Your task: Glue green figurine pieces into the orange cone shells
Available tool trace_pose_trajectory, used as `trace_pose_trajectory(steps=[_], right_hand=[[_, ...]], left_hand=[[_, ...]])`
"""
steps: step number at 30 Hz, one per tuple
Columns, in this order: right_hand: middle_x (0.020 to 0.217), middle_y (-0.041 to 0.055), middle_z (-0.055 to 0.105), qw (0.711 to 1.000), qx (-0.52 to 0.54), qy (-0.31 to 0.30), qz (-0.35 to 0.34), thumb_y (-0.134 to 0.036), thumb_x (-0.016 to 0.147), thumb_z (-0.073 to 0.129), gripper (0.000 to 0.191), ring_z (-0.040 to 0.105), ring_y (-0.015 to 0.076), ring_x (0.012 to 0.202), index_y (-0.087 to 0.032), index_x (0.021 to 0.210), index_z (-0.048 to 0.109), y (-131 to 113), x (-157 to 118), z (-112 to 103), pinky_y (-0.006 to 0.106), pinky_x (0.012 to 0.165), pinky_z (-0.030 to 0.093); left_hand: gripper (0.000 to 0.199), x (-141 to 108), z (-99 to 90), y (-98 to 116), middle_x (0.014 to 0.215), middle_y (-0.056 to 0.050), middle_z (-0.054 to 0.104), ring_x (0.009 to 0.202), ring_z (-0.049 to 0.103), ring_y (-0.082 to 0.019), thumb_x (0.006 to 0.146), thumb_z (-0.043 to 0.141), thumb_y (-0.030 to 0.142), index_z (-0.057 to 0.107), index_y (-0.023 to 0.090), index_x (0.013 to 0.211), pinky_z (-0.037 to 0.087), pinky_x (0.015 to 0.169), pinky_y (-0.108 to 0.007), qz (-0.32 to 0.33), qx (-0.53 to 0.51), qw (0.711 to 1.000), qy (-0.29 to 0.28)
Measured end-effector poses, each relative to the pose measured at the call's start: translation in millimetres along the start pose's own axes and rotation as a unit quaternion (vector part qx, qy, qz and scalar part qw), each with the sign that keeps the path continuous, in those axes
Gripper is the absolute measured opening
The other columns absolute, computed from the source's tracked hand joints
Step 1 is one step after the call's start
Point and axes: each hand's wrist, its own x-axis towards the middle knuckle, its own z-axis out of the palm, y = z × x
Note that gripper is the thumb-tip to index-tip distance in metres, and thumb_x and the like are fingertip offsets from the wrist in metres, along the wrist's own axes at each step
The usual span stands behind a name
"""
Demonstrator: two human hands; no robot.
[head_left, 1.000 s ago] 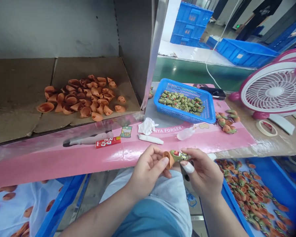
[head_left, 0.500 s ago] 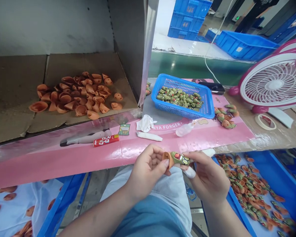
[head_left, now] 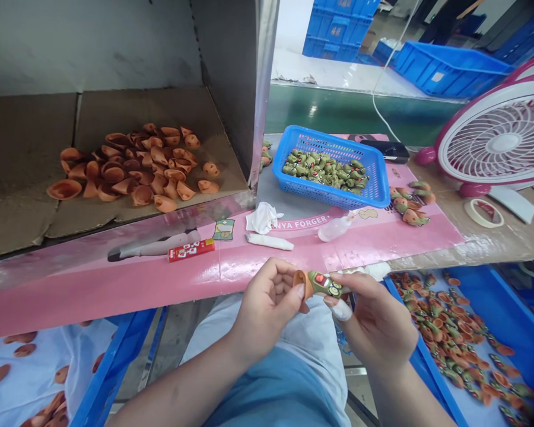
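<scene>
Between my two hands is a small clay figure, with an orange hollow cup [head_left: 301,281] at its left end and a green painted piece [head_left: 324,283] at its right. My left hand [head_left: 267,308] pinches the orange cup between thumb and fingers. The green end is gripped by my right hand [head_left: 374,317], whose thumb has a white wrap. The two pieces touch. Beyond my hands, a blue basket [head_left: 289,187] holds many green pieces. Orange cups [head_left: 142,194] lie in a heap on cardboard inside the box at the left.
A pink and white fan [head_left: 502,142] stands at the right, beside a tape roll [head_left: 484,213]. A red tube [head_left: 191,250], crumpled tissue [head_left: 263,218] and clear bulb [head_left: 335,228] lie on the pink mat. Blue crates [head_left: 523,332] with clay pieces sit below the table on both sides.
The camera view has shifted slightly, so the background sits a little differently. Both hands keep the same hold on the figure, with hardly any movement.
</scene>
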Motion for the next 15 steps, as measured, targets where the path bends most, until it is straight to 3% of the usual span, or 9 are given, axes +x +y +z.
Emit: trace_pose_trajectory(steps=[15], right_hand=[[0.084, 0.0047, 0.061, 1.000, -0.013, 0.014, -0.008, -0.002, 0.068, 0.059, 0.043, 0.057, 0.0154, 0.074, -0.020, 0.106, 0.052, -3.5, -1.2, 3.6, 0.027, 0.058, 0.047]], left_hand=[[0.010, -0.3, 3.0, -3.6, 0.072, 0.002, 0.054, 0.062, 0.053, -0.009, 0.074, 0.054, 0.015, 0.046, 0.016, 0.080, 0.050, 0.054, -0.020, -0.001, -0.008, 0.999, 0.039]])
